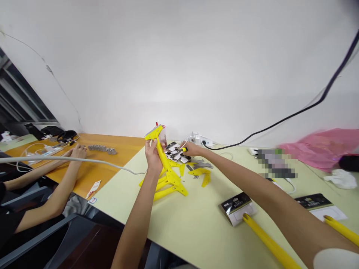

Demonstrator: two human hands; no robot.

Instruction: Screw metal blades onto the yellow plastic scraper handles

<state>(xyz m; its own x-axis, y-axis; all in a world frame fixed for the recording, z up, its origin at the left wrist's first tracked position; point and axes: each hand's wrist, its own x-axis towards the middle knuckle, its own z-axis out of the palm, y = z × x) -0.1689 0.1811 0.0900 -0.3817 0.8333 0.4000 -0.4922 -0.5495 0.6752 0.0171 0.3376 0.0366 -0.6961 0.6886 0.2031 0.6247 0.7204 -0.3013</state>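
Observation:
My left hand (153,158) is closed around the yellow handle of a scraper (163,155), held upright with its metal-edged head at the top. Farther off, my right hand (192,149) is at the pile of black-and-white header cards (171,146), its fingers closed on what looks like a small yellow-and-black screwdriver (184,149). Its tip is hard to make out. Below my left hand lie several more yellow scraper handles (165,186). Loose yellow head plates (206,177) and grey metal plates (203,164) are right of them.
Two carded yellow-handled scrapers, one with a card (237,207), lie at the right. A black cable (280,121) hangs across the wall; a white cable (112,164) crosses on the left. Chargers (196,138) stand by the wall. Another person's hands (78,152) work at the orange table (112,168).

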